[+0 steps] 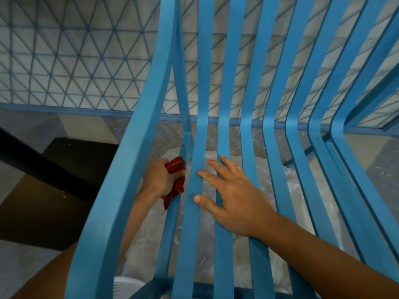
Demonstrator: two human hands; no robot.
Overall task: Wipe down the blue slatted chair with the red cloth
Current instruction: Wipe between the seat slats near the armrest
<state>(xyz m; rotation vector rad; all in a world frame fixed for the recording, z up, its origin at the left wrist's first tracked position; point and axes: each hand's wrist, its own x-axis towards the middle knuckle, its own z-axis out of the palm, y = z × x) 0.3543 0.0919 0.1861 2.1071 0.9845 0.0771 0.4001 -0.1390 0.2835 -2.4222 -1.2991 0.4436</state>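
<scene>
The left hand (158,176) has its fingers curled tight round a bunched red cloth (176,182), which is soft and creased, with a loose tail hanging below the fist. The cloth sits pressed against a blue upright of the chair (224,104), under the left armrest and beside the outermost seat slat. The left forearm passes beneath the broad, curved armrest and is partly hidden by it. The right hand (235,197) lies flat with fingers straight and spread, holding nothing; its fingertips and thumb rest on the two leftmost seat slats, and the palm spans the gap between them. The right forearm crosses further slats toward the lower right corner. The chair is made of flat, narrow strips with a matte blue painted finish, running parallel along the seat, then bending upward into the back; gaps between them show the ground. The floor (222,134) below is grey, mottled stone with pale scuffs. Behind the chair stands a fence (75,61) of thin blue wire forming a triangular lattice over a pale surface. A dark mat (71,160) lies at left.
</scene>
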